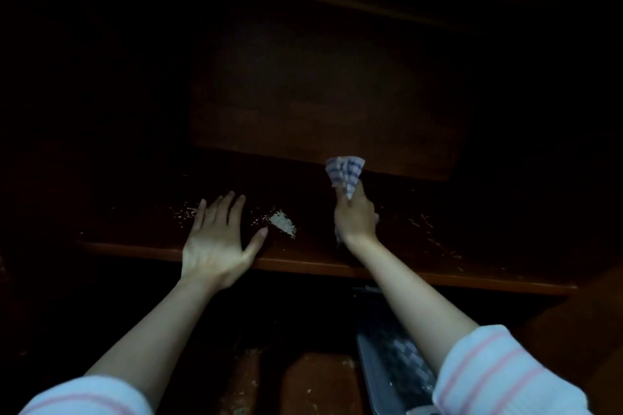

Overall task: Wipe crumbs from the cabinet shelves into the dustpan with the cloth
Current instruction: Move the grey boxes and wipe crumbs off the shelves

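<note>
A dark wooden cabinet shelf [404, 274] runs across the middle. My left hand [215, 242] lies flat and open on its front edge, fingers spread. Just right of its thumb sits a small white pile of crumbs [282, 222], and more crumbs [184, 212] are scattered left of its fingers. My right hand [355, 216] is held above the shelf, shut on a bunched white cloth with blue checks [344, 170] that sticks up from the fist. A grey dustpan [381, 344] lies below the shelf, partly hidden under my right forearm.
The cabinet is very dark; its back panel [323, 94] stands behind the shelf. Fine specks [424, 222] dot the shelf's right part. Below, a reddish floor strip [317, 381] shows beside the dustpan. A wooden side wall [590, 313] rises at right.
</note>
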`<state>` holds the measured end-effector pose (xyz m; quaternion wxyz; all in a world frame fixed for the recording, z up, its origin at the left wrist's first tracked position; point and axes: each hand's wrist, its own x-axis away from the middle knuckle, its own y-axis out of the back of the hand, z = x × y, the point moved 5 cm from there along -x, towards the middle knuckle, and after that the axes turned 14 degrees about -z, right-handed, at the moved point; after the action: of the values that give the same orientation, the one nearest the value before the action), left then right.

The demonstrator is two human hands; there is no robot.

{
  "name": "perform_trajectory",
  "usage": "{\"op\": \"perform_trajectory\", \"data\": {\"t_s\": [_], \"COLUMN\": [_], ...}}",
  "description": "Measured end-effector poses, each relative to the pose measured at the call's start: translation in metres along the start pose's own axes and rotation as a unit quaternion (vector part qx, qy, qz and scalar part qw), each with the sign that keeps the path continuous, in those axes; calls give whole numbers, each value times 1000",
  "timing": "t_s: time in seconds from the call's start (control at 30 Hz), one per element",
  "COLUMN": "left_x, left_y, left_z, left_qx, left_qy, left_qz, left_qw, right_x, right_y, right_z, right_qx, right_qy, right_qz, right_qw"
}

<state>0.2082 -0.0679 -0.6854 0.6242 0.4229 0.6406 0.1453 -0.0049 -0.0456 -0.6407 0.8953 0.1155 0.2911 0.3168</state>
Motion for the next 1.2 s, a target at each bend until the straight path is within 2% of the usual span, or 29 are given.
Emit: {"op": "perform_trajectory", "data": {"t_s": [0.03, 0.1, 0.17, 0.23, 0.3, 0.37, 0.47, 0.53, 0.63, 0.87, 1.0, 1.07, 1.2], "left_x": [0, 1, 0, 0, 0, 0, 1, 1, 0, 0, 1, 1, 0], "left_y": [1, 1, 2, 2, 1, 1, 0, 1, 1, 0, 0, 0, 1], "left_z": [0, -1, -1, 0, 0, -1, 0, 0, 0, 0, 0, 0, 1], "left_qx": [1, 3, -3, -8, -11, -6, -1, -1, -13, -12, -17, -19, -14], "left_qy": [1, 4, 2, 2, 4, 5, 6, 5, 5, 5, 5, 6, 10], "left_qz": [0, 2, 3, 7, 3, 3, 0, -1, 3, 3, 2, 2, 0], "left_qw": [1000, 1000, 1000, 1000, 1000, 1000, 1000, 1000, 1000, 1000, 1000, 1000, 1000], "right_x": [3, 4, -4, -10, -8, -4, -11, -13, -18, -8, 7, 15, 19], "right_y": [-4, -9, -8, -3, -2, -1, 5, 6, 16, 6, -13, -25, -23], "right_z": [-6, -16, -17, -17, -16, -22, -21, -24, -28, -28, -12, -3, 8], "right_qx": [45, 58, -32, -69, -18, 31, -2, 8, -48, 109, 189, 169, -8], "right_qy": [16, -26, -99, -96, -59, -57, -63, -63, -93, -64, -28, -23, -134], "right_qz": [44, 105, 90, 61, 98, 119, 65, 65, 24, 96, 180, 211, 201], "right_qw": [998, 992, 990, 991, 993, 991, 996, 996, 994, 987, 965, 963, 970]}}
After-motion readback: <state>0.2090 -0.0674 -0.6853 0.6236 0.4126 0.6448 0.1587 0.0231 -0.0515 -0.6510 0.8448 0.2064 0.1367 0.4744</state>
